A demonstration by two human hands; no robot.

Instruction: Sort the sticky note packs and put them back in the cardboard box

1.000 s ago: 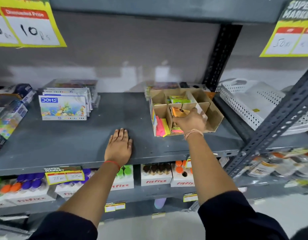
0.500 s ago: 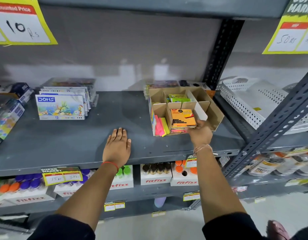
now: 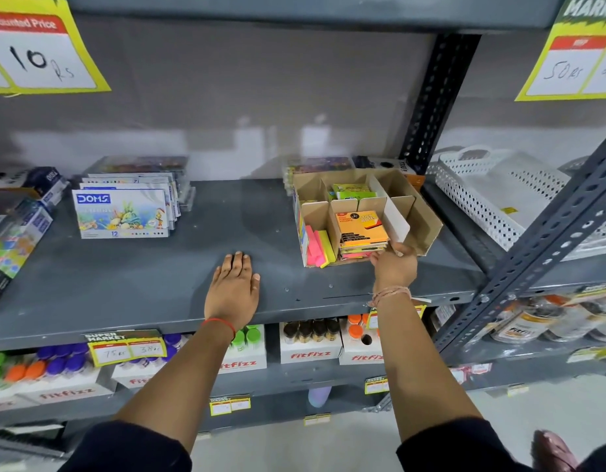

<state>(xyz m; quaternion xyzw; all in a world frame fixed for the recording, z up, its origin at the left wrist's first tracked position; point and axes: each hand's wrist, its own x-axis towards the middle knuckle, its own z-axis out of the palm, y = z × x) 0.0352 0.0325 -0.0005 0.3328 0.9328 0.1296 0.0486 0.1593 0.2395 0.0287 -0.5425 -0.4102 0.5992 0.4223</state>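
A brown cardboard box [image 3: 427,219] with dividers stands on the grey shelf [image 3: 158,277]. In its front middle compartment lies a stack of sticky note packs, topped by an orange pack [image 3: 361,227]. Pink and yellow note strips [image 3: 317,248] stand in the front left compartment. Green packs [image 3: 352,191] sit in a back compartment. My right hand [image 3: 393,267] is at the box's front edge, fingertips touching the lower right corner of the stack; whether it grips is unclear. My left hand [image 3: 234,289] rests flat on the shelf, fingers apart, left of the box.
DOMS colour boxes [image 3: 121,212] stand at the shelf's left. A white perforated basket [image 3: 499,195] sits right of the box, behind a slanted grey upright [image 3: 547,229]. Fitfizz bottle cartons [image 3: 310,349] fill the shelf below. Price signs hang above.
My right hand has drawn back from inside the middle compartment to the box's front edge, uncovering the orange pack on the stack. My left hand has stayed flat on the shelf.
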